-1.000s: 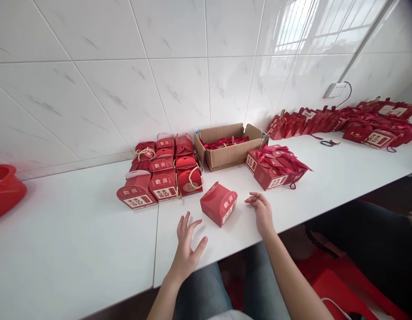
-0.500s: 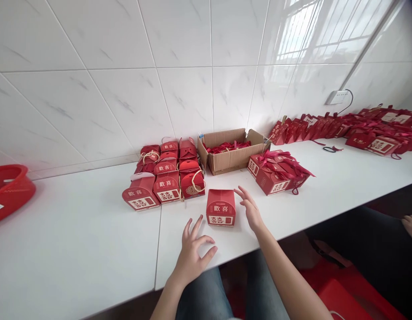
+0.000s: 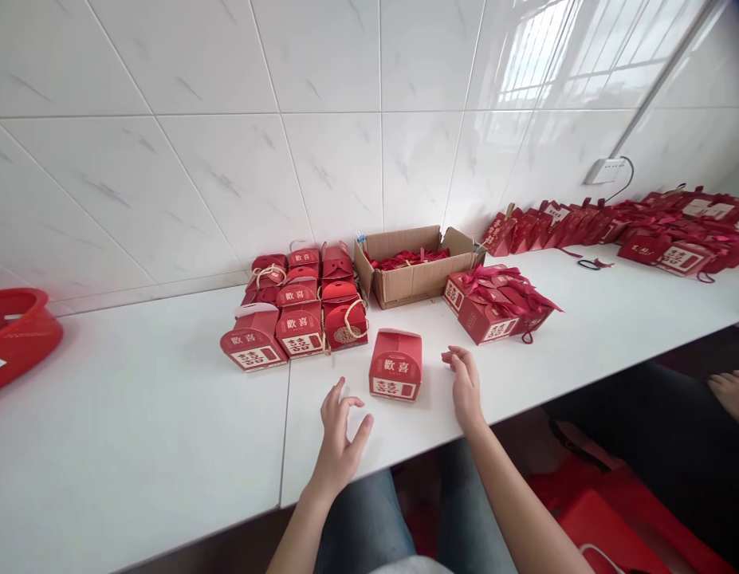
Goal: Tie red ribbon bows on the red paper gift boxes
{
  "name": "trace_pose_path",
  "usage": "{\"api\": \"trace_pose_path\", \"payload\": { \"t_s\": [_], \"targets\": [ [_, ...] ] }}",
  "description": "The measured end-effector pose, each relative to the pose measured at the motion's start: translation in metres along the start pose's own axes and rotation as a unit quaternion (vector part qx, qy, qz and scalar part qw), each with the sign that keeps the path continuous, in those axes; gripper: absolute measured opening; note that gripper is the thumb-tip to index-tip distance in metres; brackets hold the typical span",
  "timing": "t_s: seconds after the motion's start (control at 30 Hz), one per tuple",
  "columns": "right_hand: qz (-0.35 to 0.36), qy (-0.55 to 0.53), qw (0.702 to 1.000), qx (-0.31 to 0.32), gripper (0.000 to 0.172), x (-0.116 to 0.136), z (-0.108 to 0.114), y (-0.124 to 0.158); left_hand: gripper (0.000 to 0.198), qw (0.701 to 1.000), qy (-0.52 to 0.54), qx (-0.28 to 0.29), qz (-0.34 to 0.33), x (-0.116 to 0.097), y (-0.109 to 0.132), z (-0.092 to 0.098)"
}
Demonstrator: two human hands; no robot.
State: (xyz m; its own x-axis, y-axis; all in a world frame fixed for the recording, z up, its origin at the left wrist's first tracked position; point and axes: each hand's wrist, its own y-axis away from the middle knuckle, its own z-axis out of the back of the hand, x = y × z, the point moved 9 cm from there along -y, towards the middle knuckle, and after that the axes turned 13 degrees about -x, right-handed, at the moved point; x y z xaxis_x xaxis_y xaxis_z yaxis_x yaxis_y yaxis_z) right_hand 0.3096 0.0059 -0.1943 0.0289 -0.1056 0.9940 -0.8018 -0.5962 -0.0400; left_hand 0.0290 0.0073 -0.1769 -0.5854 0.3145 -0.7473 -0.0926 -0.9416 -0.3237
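Observation:
A small red gift box point(image 3: 396, 365) with white Chinese characters stands upright on the white table, a little turned. To its left and nearer to me is my left hand point(image 3: 340, 442), fingers apart and slightly curled, apart from the box and holding nothing. On the box's right side, with a gap between, my right hand point(image 3: 465, 391) hovers over the table, its fingers loosely bent and nothing in them. Behind the left hand sits a block of several red gift boxes point(image 3: 300, 323), some with rope handles. Beyond the right hand are ribbon-tied boxes point(image 3: 494, 307).
An open cardboard carton point(image 3: 408, 291) of red ribbons stands by the tiled wall. More red boxes point(image 3: 683, 255) line the table's right end, near a dark loop point(image 3: 590, 264). At far left is a red plastic basin point(image 3: 22, 335). Another person's hand point(image 3: 733, 397) rests at lower right.
Both hands have drawn away from the gift box: my right hand moved to the right, my left slightly left. The box now sits turned a little, with its lid looking flatter.

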Motion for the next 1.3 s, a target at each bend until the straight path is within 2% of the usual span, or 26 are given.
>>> {"api": "trace_pose_path", "payload": {
  "t_s": [0.23,0.3,0.43,0.6,0.67,0.73,0.8,0.87,0.97,1.2,1.3],
  "targets": [
    [-0.022,-0.052,0.991,0.125,0.046,-0.002,-0.026,0.014,0.031,0.989,-0.075,0.094,-0.086,-0.018,0.005,-0.013],
    [-0.027,-0.058,0.99,0.126,0.045,-0.004,-0.029,0.015,0.035,0.984,-0.099,0.099,-0.107,-0.021,0.006,-0.014],
    [-0.019,-0.045,0.996,0.081,0.04,-0.003,-0.022,0.019,0.037,0.976,-0.123,0.099,-0.149,-0.026,0.008,-0.014],
    [-0.006,-0.065,0.995,0.077,0.031,0.004,-0.016,0.025,0.046,0.966,-0.134,0.114,-0.191,-0.032,0.012,-0.021],
    [-0.029,-0.098,0.994,0.026,0.02,0.0,-0.007,0.021,0.045,0.973,-0.133,0.075,-0.172,-0.028,0.008,-0.017],
    [-0.054,-0.13,0.99,-0.026,0.014,-0.007,0.002,0.016,0.034,0.987,-0.113,-0.006,-0.115,-0.019,0.0,-0.004],
    [-0.057,-0.14,0.987,-0.05,0.015,-0.012,0.006,0.013,0.028,0.993,-0.069,-0.086,-0.047,-0.006,-0.005,0.012],
    [-0.045,-0.135,0.988,-0.061,0.015,-0.012,0.009,0.012,0.029,0.993,-0.025,-0.118,-0.01,0.002,-0.007,0.019],
    [-0.033,-0.107,0.992,-0.051,0.019,-0.009,0.007,0.012,0.028,0.995,-0.007,-0.097,-0.016,0.002,-0.009,0.017],
    [-0.029,-0.035,0.997,0.07,0.05,0.0,-0.022,0.019,0.026,0.995,-0.079,-0.021,-0.051,-0.007,-0.004,0.0],
    [-0.026,-0.037,0.995,0.093,0.051,0.001,-0.029,0.021,0.04,0.991,-0.128,-0.027,-0.029,-0.002,-0.003,-0.003]
  ]
}}
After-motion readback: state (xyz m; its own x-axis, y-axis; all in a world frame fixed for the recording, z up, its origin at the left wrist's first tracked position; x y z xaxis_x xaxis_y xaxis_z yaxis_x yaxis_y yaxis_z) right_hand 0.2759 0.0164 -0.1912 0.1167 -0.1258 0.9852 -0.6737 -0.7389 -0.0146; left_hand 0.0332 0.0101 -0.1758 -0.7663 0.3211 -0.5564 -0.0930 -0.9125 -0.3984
